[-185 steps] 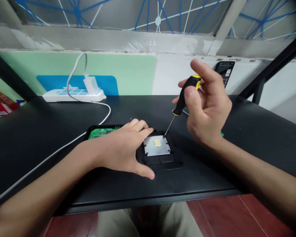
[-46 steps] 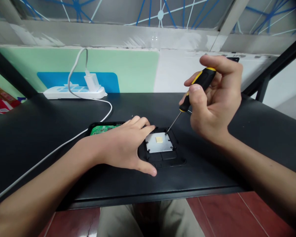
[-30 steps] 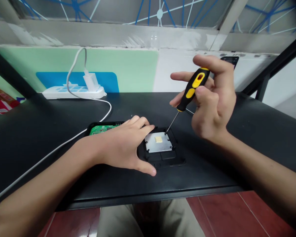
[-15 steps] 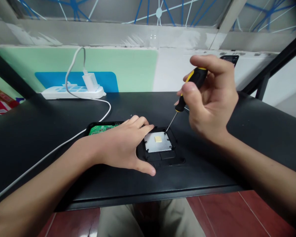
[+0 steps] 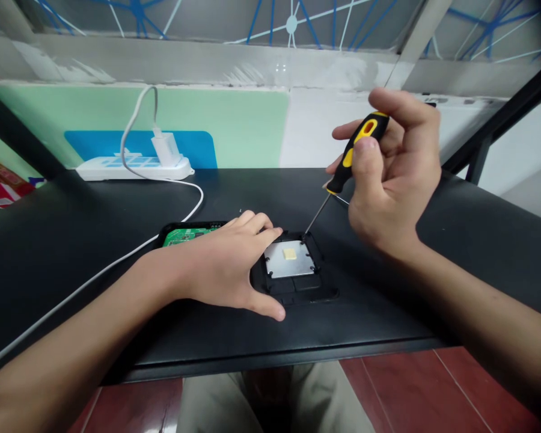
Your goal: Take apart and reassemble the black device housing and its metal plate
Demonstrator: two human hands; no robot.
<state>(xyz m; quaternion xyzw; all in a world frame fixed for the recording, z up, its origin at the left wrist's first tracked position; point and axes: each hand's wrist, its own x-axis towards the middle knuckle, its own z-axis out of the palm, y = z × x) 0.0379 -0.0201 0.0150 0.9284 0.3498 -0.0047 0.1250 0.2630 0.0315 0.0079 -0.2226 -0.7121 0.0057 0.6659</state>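
Observation:
My right hand (image 5: 397, 168) is closed around a black and yellow screwdriver (image 5: 359, 144), held tilted with its shaft pointing down and left. The tip meets the upper right corner of a silver metal plate (image 5: 279, 264), at a dark screw point. A pale yellow square pad (image 5: 290, 254) sits on that plate. The plate lies in an opened black plastic casing (image 5: 315, 294) on the desk. My left hand (image 5: 229, 258) rests over the casing's left portion, fingers spread, thumb towards the near edge. Behind its wrist, part of a green circuit board (image 5: 184, 234) shows; the rest is hidden.
A white power strip (image 5: 135, 170) with a charger (image 5: 166, 149) stands against the wall at back left. Its white cable (image 5: 94, 279) runs across the black desk (image 5: 388, 313) towards the near left. A red packet (image 5: 4, 183) lies at far left.
My right hand has shifted slightly up and right, and the screwdriver handle has turned, showing more yellow. The tip stays at the plate's corner. My left hand holds its place.

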